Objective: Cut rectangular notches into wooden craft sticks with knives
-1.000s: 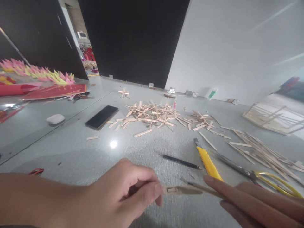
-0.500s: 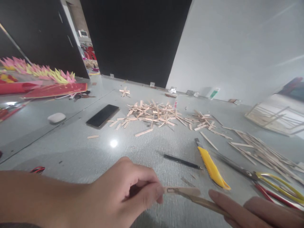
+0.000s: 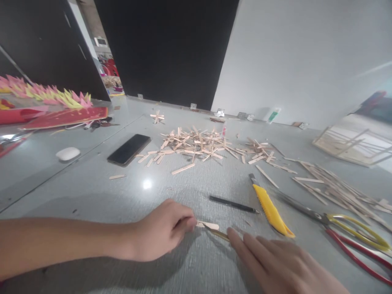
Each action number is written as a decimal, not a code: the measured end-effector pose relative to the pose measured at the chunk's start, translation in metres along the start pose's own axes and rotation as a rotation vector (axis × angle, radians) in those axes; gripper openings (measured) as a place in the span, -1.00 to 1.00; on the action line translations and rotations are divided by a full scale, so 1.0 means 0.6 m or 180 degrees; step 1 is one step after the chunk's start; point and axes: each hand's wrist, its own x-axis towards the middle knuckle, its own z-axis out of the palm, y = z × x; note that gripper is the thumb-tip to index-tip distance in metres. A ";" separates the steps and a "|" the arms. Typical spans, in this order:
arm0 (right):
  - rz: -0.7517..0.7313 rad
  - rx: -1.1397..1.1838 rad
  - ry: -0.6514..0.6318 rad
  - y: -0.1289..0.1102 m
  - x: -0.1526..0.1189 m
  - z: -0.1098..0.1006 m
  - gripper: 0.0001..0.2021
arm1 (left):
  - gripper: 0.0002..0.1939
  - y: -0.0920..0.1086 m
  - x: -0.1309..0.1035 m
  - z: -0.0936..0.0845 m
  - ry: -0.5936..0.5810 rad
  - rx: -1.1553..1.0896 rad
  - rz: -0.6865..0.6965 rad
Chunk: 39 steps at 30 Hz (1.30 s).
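The left hand (image 3: 162, 232) reaches in from the left, fingers curled, thumb and forefinger pinching a small wooden stick (image 3: 212, 226) at near centre. The right hand (image 3: 280, 259), at near right, slants inward, fingers together, gripping a thin knife (image 3: 219, 234) whose tip meets the stick.
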 end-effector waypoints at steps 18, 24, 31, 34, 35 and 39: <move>0.0343 0.0893 0.0217 -0.008 -0.018 0.055 -0.65 | -0.63 -0.009 0.005 0.000 -0.0257 -0.0179 -0.0627; 0.0902 0.1525 0.0139 -0.012 -0.022 0.078 -0.77 | -0.60 -0.004 0.009 -0.005 -0.0343 -0.0201 -0.0707; 0.0159 0.0307 0.0360 -0.025 -0.004 0.037 -0.62 | -0.58 0.001 0.006 -0.005 -0.0330 -0.0034 -0.0450; 0.0175 0.0106 0.0267 -0.036 -0.002 0.037 -0.61 | -0.57 0.001 0.006 -0.004 -0.0299 0.0008 -0.0312; 0.0180 0.0038 0.0246 -0.040 -0.001 0.038 -0.61 | -0.56 0.001 0.006 -0.003 -0.0280 0.0023 -0.0255; 0.0158 -0.0172 0.0295 -0.050 0.003 0.041 -0.62 | -0.54 0.001 0.006 -0.003 -0.0232 0.0053 -0.0106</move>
